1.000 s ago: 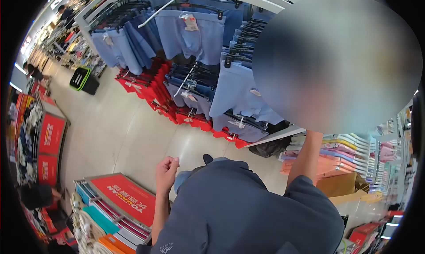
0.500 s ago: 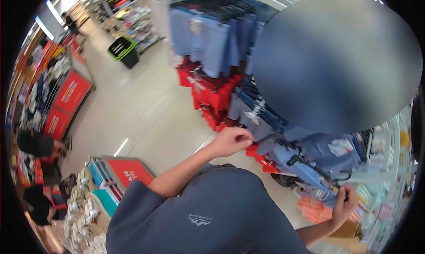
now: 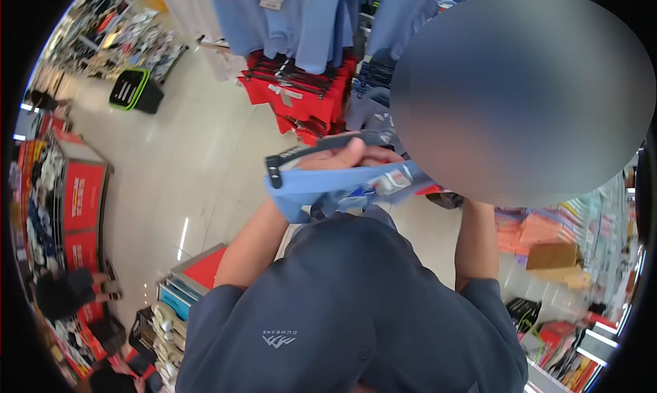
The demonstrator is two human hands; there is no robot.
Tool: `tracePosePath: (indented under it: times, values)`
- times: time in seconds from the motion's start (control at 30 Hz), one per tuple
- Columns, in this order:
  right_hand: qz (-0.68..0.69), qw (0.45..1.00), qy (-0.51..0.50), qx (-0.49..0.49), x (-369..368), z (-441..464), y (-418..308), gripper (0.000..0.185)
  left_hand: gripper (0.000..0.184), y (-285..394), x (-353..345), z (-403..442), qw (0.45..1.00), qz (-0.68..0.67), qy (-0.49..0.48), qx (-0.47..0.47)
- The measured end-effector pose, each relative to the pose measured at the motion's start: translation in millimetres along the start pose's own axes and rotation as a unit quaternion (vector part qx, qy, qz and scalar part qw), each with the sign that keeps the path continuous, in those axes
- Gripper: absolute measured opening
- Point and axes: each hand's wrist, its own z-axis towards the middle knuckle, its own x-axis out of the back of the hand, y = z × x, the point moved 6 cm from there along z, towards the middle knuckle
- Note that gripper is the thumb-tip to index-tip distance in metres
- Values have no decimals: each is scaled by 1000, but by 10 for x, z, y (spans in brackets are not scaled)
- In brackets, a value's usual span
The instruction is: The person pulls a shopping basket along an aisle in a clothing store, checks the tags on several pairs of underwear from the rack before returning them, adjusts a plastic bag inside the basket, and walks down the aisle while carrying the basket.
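In front of my chest is a black clip hanger [image 3: 274, 170] with a light blue garment [image 3: 308, 181] hanging from it, probably shorts. My left hand [image 3: 345, 155] is closed around the hanger's bar, the thumb lying on top. A white and blue tag [image 3: 390, 181] dangles at the garment's right part, smeared by motion. My right forearm [image 3: 477, 239] reaches upward, but a large blurred oval covers my right hand. Just beyond my left hand hang red garments [image 3: 301, 95] on black hangers, below a row of light blue shorts [image 3: 287, 23].
A black bin with a green rim [image 3: 137, 92] stands on the pale floor at left. Red-sided display counters [image 3: 83, 194] line the left, with a person [image 3: 65, 294] nearby. Folded peach clothes [image 3: 540, 232] sit on shelving at right. A table corner [image 3: 205, 266] is near my left elbow.
The hanger with the blue garment has come from the lower right to my chest, and my left hand now grips it. My right hand has moved up behind the blurred oval. The view has shifted.
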Motion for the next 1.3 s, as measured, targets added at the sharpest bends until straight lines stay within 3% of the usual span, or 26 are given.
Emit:
tracePosePath:
  times: [0.1,0.2,0.3,0.37,0.4,0.53,0.63,0.77,0.9,0.93,1.0,1.3]
  values:
    - [-61,998,10,23,-82,99,-190,10,73,129,117,-47,998,-14,35,-57]
    - [-130,963,188,145,5,25,-435,6,72,205,259,-63,994,-5,70,-81]
    - [-179,944,217,174,50,-236,-497,10,70,146,426,2,988,-22,121,-97]
    - [-167,967,150,117,-71,-452,-385,13,70,157,502,69,987,5,120,-108]
    - [-130,979,132,85,-184,-524,-235,23,70,175,482,81,980,27,160,-116]
    - [2,990,136,-36,-362,-607,161,41,64,97,554,153,957,-45,272,-88]
    - [56,981,155,-99,-296,-585,333,41,65,-39,642,264,961,-98,245,-83]
    - [-31,993,111,-7,-153,-541,472,43,67,78,338,398,978,-17,184,-91]
    - [-18,997,63,-35,-121,-505,508,58,69,-4,263,521,975,-26,204,-82]
    - [-39,995,91,-18,-116,-492,488,62,71,-9,258,579,981,-55,169,-77]
    - [-84,986,145,18,-124,-466,453,71,75,-58,353,679,973,-47,201,-105]
    - [-50,980,153,-115,-147,-345,724,71,86,61,215,1065,984,68,150,-65]
